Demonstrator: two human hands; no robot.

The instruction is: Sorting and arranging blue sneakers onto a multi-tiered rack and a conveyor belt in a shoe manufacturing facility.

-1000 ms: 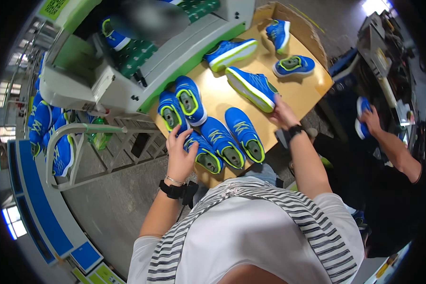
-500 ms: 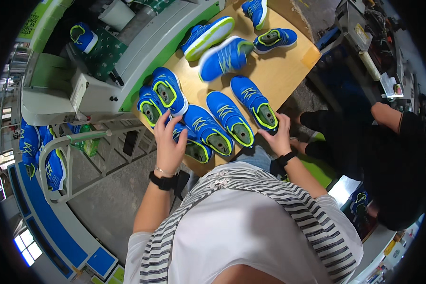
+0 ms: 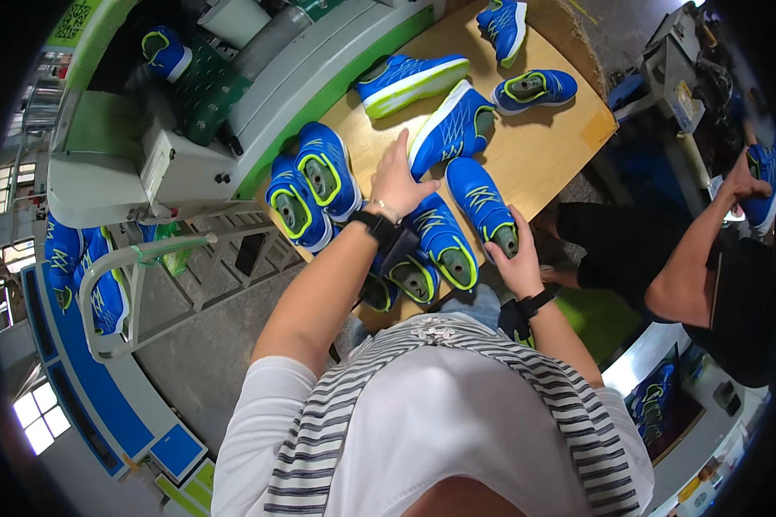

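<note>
The left hand (image 3: 398, 177) extends forward over the wooden worktop (image 3: 560, 146), fingers spread and flat, the fingertips touching the heel end of a blue shoe with a lime-green sole (image 3: 451, 129) that lies on its side. The grip of this hand is spread; it closes on nothing. A black wrist strap (image 3: 379, 228) sits on the left wrist.

The right hand (image 3: 516, 258) rests at the near edge of the worktop. Its grip pinches the heel collar of a second blue shoe (image 3: 481, 198), which lies upright with the toe pointing away from the person.

Between the two hands, two more blue shoes (image 3: 444, 241) lie side by side, openings upward, partly under the left forearm. To the left of the left hand, a pair of blue shoes with lime-trimmed openings (image 3: 312, 185) lies at the worktop's left edge, beside a green-edged machine (image 3: 259, 95).

Further shoes lie at the far end of the worktop: one on its side (image 3: 409, 79), one upright (image 3: 535, 88), one at the far corner (image 3: 504, 24).

At the right, another person's hand (image 3: 741, 181) touches a blue shoe (image 3: 763, 185) at a separate station.
</note>
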